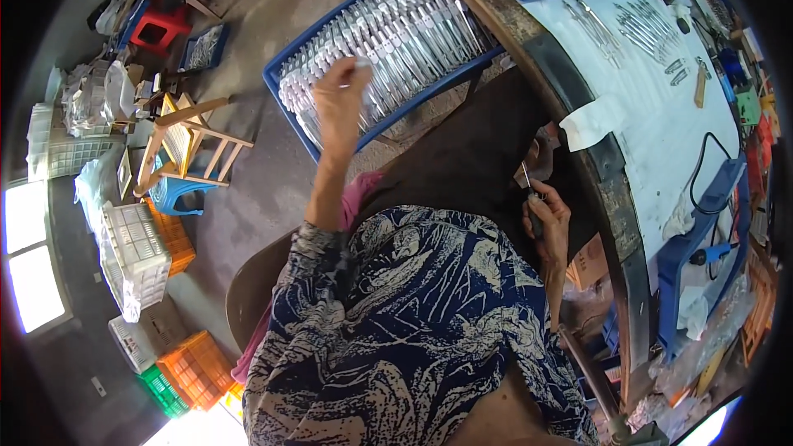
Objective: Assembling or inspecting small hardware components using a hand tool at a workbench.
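My left hand [340,103] is raised over the near side of a blue tray [275,83]. Its fingers are curled together, with a small pale blur at the tips that I cannot make out. Close-packed rows of slim silvery metal tools [396,33] fill the tray; their exact kind is too small to tell. Down by my lap, beside the table edge, my right hand [552,216] is wrapped round the dark handle of a screwdriver [535,213]. Its thin metal shaft points away from me.
To the right stands a white-covered worktable [636,140] with a worn dark edge. Metal rods [648,29] and blue plastic frames [702,231] lie on it. Leftward on the floor are a wooden chair frame [186,140], a blue stool [178,192] and white crates [136,252].
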`<state>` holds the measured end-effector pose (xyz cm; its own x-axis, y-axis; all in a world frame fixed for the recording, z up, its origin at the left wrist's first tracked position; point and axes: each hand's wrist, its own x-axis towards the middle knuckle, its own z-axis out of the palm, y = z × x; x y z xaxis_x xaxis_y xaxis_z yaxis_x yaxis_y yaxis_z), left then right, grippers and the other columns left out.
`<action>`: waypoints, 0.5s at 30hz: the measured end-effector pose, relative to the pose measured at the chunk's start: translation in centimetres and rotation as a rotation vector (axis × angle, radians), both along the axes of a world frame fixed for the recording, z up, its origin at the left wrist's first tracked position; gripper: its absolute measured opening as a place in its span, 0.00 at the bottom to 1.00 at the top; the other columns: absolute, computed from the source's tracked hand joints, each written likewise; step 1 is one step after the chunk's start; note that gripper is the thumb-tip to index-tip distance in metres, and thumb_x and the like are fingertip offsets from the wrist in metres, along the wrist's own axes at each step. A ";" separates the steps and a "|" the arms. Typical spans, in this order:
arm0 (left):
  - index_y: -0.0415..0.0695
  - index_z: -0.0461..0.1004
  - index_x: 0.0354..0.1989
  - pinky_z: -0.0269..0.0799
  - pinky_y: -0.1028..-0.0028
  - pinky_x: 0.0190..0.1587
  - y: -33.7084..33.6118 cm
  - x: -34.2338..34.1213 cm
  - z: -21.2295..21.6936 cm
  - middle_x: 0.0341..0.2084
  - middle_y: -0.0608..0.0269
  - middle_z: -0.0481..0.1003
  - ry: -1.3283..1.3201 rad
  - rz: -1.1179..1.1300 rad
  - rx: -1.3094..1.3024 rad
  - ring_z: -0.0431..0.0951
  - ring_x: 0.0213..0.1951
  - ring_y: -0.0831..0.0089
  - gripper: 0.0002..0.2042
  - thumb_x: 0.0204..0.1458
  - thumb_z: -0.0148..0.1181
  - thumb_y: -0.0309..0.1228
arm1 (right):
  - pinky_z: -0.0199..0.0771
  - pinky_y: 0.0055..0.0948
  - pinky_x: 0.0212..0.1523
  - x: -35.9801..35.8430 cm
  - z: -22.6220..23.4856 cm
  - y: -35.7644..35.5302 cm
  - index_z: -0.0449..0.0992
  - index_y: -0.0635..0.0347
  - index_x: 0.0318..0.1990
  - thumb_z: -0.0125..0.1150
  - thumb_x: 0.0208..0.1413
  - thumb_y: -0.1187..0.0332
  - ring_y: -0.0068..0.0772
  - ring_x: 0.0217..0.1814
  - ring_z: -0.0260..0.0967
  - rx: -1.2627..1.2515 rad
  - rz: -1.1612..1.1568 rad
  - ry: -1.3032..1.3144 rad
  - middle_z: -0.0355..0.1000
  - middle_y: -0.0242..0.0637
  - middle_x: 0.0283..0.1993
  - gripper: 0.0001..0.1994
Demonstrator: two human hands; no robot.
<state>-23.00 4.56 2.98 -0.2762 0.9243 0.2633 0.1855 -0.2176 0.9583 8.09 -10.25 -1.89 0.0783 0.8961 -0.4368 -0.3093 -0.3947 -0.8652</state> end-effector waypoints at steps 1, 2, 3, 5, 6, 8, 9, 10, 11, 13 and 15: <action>0.37 0.75 0.31 0.59 0.82 0.19 0.2 -1.7 -0.9 0.16 0.70 0.69 -0.037 0.016 0.004 0.64 0.18 0.84 0.06 0.45 0.58 0.24 | 0.52 0.14 0.12 0.1 -0.1 -0.1 0.69 0.64 0.46 0.55 0.50 0.71 0.17 0.15 0.59 -0.004 -0.002 -0.004 0.65 0.32 0.21 0.15; 0.34 0.75 0.31 0.60 0.82 0.19 0.4 -3.5 -2.0 0.16 0.69 0.69 0.088 0.141 -0.082 0.65 0.18 0.84 0.07 0.44 0.58 0.24 | 0.51 0.14 0.13 0.0 -0.4 -0.2 0.69 0.64 0.46 0.55 0.50 0.71 0.16 0.15 0.59 -0.005 0.009 -0.047 0.65 0.30 0.20 0.15; 0.34 0.75 0.30 0.60 0.82 0.19 0.6 -4.4 -2.6 0.16 0.68 0.69 0.075 0.197 -0.140 0.66 0.18 0.84 0.07 0.43 0.58 0.24 | 0.51 0.14 0.13 0.0 -0.6 -0.2 0.69 0.64 0.46 0.55 0.50 0.70 0.15 0.15 0.58 -0.005 0.017 -0.091 0.65 0.29 0.20 0.15; 0.33 0.74 0.26 0.61 0.81 0.20 0.7 -5.3 -2.9 0.15 0.67 0.69 0.069 0.266 -0.211 0.66 0.18 0.83 0.05 0.43 0.57 0.23 | 0.51 0.13 0.14 -0.1 -0.7 -0.3 0.69 0.64 0.47 0.56 0.50 0.70 0.15 0.15 0.57 0.010 0.023 -0.132 0.64 0.28 0.19 0.16; 0.33 0.73 0.25 0.61 0.80 0.19 0.9 -6.0 -3.9 0.15 0.67 0.69 0.096 0.267 -0.219 0.66 0.17 0.82 0.05 0.43 0.56 0.23 | 0.51 0.13 0.14 -0.2 -0.7 -0.4 0.69 0.64 0.47 0.56 0.50 0.70 0.14 0.15 0.56 0.026 0.029 -0.173 0.64 0.27 0.19 0.16; 0.32 0.72 0.22 0.61 0.79 0.19 1.0 -6.4 -4.9 0.13 0.66 0.68 0.106 0.282 -0.253 0.66 0.17 0.82 0.05 0.43 0.55 0.23 | 0.51 0.13 0.15 -0.4 -0.2 -0.5 0.69 0.64 0.47 0.56 0.50 0.70 0.13 0.15 0.56 0.004 0.043 -0.211 0.64 0.26 0.19 0.16; 0.32 0.72 0.21 0.60 0.79 0.19 1.0 -6.6 -5.4 0.13 0.66 0.68 0.112 0.275 -0.258 0.66 0.16 0.82 0.05 0.43 0.55 0.23 | 0.51 0.13 0.16 -0.6 0.0 -0.5 0.69 0.64 0.47 0.56 0.50 0.69 0.13 0.16 0.55 -0.017 0.056 -0.249 0.63 0.25 0.19 0.16; 0.32 0.71 0.20 0.60 0.78 0.19 1.1 -6.7 -5.8 0.12 0.66 0.67 0.118 0.268 -0.262 0.65 0.16 0.82 0.05 0.43 0.55 0.23 | 0.51 0.13 0.16 -0.7 0.1 -0.5 0.69 0.64 0.47 0.56 0.50 0.69 0.13 0.16 0.55 -0.016 0.053 -0.250 0.63 0.25 0.19 0.16; 0.34 0.70 0.19 0.59 0.78 0.19 1.1 -6.9 -6.2 0.12 0.66 0.66 0.137 0.251 -0.257 0.64 0.16 0.82 0.05 0.42 0.55 0.23 | 0.51 0.13 0.16 -0.8 0.2 -0.5 0.70 0.64 0.47 0.56 0.50 0.70 0.13 0.16 0.55 -0.005 0.061 -0.262 0.63 0.25 0.19 0.16; 0.34 0.70 0.19 0.58 0.77 0.19 1.2 -6.8 -6.8 0.12 0.67 0.66 0.192 0.258 -0.264 0.64 0.16 0.82 0.05 0.42 0.55 0.23 | 0.52 0.14 0.17 -1.0 0.5 -0.4 0.70 0.64 0.47 0.56 0.50 0.70 0.12 0.17 0.55 0.006 0.066 -0.277 0.63 0.24 0.19 0.15; 0.34 0.70 0.19 0.58 0.76 0.19 1.2 -6.6 -7.2 0.11 0.68 0.64 0.234 0.266 -0.302 0.62 0.17 0.83 0.05 0.41 0.55 0.23 | 0.52 0.14 0.18 -1.1 0.9 -0.4 0.70 0.64 0.46 0.55 0.50 0.70 0.12 0.18 0.55 -0.037 0.059 -0.281 0.62 0.23 0.19 0.15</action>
<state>-29.60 5.78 -4.19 -0.4793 0.8743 0.0768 0.4155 0.1490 0.8973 7.01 -10.68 -0.97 0.1490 0.8866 -0.4378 -0.0346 -0.4378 -0.8984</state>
